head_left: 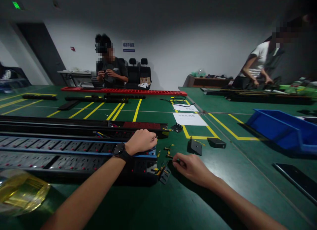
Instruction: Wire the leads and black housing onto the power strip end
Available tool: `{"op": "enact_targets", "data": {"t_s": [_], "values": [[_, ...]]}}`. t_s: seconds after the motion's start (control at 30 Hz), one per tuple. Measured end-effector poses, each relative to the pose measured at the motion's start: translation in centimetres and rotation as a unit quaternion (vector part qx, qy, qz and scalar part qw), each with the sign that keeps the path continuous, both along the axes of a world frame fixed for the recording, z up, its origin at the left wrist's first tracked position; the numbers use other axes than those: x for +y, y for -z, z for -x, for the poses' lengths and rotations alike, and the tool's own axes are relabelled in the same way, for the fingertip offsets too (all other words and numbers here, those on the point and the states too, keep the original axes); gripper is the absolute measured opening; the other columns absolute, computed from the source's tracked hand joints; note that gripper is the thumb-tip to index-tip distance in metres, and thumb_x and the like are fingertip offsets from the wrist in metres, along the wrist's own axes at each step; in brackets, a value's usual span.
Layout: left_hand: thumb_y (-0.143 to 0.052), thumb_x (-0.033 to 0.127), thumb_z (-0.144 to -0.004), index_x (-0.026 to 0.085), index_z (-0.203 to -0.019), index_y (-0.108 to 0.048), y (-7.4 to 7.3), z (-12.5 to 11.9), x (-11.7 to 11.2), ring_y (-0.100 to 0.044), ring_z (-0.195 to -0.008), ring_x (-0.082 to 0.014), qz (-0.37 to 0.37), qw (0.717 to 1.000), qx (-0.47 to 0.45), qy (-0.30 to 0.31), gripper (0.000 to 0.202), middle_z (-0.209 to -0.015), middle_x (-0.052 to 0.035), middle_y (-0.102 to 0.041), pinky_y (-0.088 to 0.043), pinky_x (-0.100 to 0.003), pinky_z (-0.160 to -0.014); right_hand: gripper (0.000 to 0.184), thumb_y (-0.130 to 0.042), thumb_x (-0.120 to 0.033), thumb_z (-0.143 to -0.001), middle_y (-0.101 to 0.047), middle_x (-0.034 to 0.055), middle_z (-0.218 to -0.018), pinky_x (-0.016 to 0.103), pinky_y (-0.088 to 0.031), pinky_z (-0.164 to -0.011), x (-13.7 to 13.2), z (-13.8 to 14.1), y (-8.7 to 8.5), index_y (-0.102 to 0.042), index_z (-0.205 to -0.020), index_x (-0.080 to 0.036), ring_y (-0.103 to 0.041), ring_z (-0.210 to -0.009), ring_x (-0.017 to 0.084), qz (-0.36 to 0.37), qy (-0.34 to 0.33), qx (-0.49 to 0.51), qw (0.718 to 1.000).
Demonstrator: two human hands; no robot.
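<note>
My left hand [141,141] is closed and rests on the right end of a long black power strip [74,154] with several sockets, pressing it onto the green table [173,203]. A black watch sits on that wrist. My right hand [190,167] lies on the table just right of the strip's end, fingers pinched near a small black end piece [164,173] with yellow wires. What the pinch holds is hidden. Small yellow-tipped parts [168,150] lie between the hands.
More long black strips [74,124] lie behind, and a red strip [123,91] further back. Black end caps [195,146], [216,143], white papers [189,119], a blue bin [284,129], a clear bag [19,192] at left. Two other people work at the far side.
</note>
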State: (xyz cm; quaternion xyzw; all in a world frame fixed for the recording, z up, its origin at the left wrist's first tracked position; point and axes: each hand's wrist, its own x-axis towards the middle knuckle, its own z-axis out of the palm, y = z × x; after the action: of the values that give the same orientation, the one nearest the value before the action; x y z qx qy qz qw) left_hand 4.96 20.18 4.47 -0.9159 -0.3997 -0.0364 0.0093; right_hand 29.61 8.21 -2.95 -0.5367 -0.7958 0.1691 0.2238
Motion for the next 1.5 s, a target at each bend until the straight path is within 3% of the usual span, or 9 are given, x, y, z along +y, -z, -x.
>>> {"op": "enact_targets", "data": {"t_s": [0.23,0.37,0.47,0.6,0.83,1.0,1.17,1.3,1.5], "values": [[-0.049,0.035,-0.103,0.019,-0.087,-0.076,-0.2,-0.1,0.0,-0.075,-0.082,-0.028,0.008,1.0,0.0,-0.004,0.035,-0.086,-0.0127,-0.079,-0.053,-0.036,-0.078,0.017,-0.057,-0.027,-0.1,-0.06,-0.0026,-0.062,0.028,-0.028,-0.058,0.1,0.1,0.1,-0.073,-0.097,-0.022,-0.052,-0.055,0.015,-0.01,0.028,-0.007,1.0],[-0.049,0.035,-0.102,0.019,-0.087,-0.075,-0.4,-0.1,-0.1,-0.076,-0.082,-0.0292,0.009,1.0,0.001,-0.003,0.035,-0.085,-0.013,-0.079,-0.051,-0.037,-0.076,0.024,-0.058,-0.029,-0.099,-0.062,-0.0025,-0.065,0.029,-0.029,-0.059,0.1,0.2,0.0,-0.075,-0.116,-0.022,-0.054,-0.056,0.016,-0.029,0.07,-0.021,0.997],[-0.049,0.035,-0.101,0.019,-0.086,-0.075,-0.4,-0.1,-0.1,-0.076,-0.081,-0.0294,0.01,1.0,-0.007,-0.001,0.034,-0.085,-0.0136,-0.079,-0.05,-0.037,-0.074,0.03,-0.059,-0.03,-0.101,-0.069,0.0008,-0.077,0.029,-0.033,-0.062,0.2,0.2,-0.2,-0.074,-0.125,-0.022,-0.059,-0.062,0.017,-0.041,0.064,-0.042,0.996],[-0.049,0.036,-0.102,0.019,-0.084,-0.074,-0.3,-0.1,0.1,-0.075,-0.079,-0.0275,0.012,1.0,-0.012,0.0,0.036,-0.084,-0.0129,-0.078,-0.049,-0.035,-0.073,0.023,-0.059,-0.032,-0.105,-0.075,0.0043,-0.091,0.029,-0.037,-0.065,0.3,0.3,-0.2,-0.077,-0.115,-0.023,-0.066,-0.073,0.018,-0.047,0.049,-0.072,0.995],[-0.047,0.036,-0.102,0.02,-0.084,-0.075,-0.2,-0.1,0.2,-0.073,-0.077,-0.0249,0.0,1.0,-0.003,-0.005,0.037,-0.084,-0.0121,-0.079,-0.047,-0.032,-0.072,0.02,-0.058,-0.028,-0.106,-0.075,0.0057,-0.095,0.028,-0.037,-0.064,0.8,1.6,0.1,-0.076,-0.1,-0.021,-0.068,-0.079,0.019,-0.061,0.065,-0.085,0.992],[-0.048,0.035,-0.101,0.02,-0.081,-0.073,-0.3,0.0,0.2,-0.072,-0.076,-0.023,0.012,1.0,-0.018,-0.007,0.035,-0.083,-0.0105,-0.078,-0.047,-0.031,-0.071,0.031,-0.05,-0.039,-0.106,-0.072,0.0052,-0.086,0.03,-0.043,-0.068,1.3,1.1,0.1,-0.07,-0.093,-0.02,-0.064,-0.075,0.02,-0.055,0.105,0.123,0.985],[-0.05,0.04,-0.101,0.018,-0.079,-0.071,-1.5,-0.2,0.0,-0.067,-0.07,-0.0185,0.062,0.996,-0.064,-0.001,0.038,-0.077,-0.0065,-0.074,-0.041,-0.028,-0.065,0.049,-0.059,-0.068,-0.095,-0.059,0.0004,-0.068,0.029,-0.04,-0.057,2.0,0.4,-0.2,-0.065,-0.083,-0.021,-0.052,-0.061,0.017,0.049,0.125,0.336,0.932],[-0.052,0.04,-0.102,0.018,-0.09,-0.074,-3.2,-0.8,-1.1,-0.066,-0.071,-0.0166,0.118,0.985,-0.111,0.059,0.034,-0.082,-0.0047,-0.076,-0.039,-0.028,-0.064,0.055,-0.069,-0.077,-0.085,-0.053,-0.0037,-0.063,0.026,-0.031,-0.048,1.8,0.5,-0.9,-0.065,-0.085,-0.022,-0.043,-0.051,0.012,0.131,0.123,0.404,0.897],[-0.06,0.043,-0.103,0.021,-0.114,-0.076,-3.5,-2.1,-3.7,-0.073,-0.086,-0.0203,0.17,0.965,-0.131,0.151,0.029,-0.101,-0.0051,-0.081,-0.046,-0.028,-0.072,0.053,-0.076,-0.072,-0.083,-0.058,-0.0038,-0.061,0.024,-0.036,-0.05,1.0,1.1,-2.0,-0.065,-0.079,-0.02,-0.045,-0.049,0.01,0.154,0.062,0.421,0.892]]}}
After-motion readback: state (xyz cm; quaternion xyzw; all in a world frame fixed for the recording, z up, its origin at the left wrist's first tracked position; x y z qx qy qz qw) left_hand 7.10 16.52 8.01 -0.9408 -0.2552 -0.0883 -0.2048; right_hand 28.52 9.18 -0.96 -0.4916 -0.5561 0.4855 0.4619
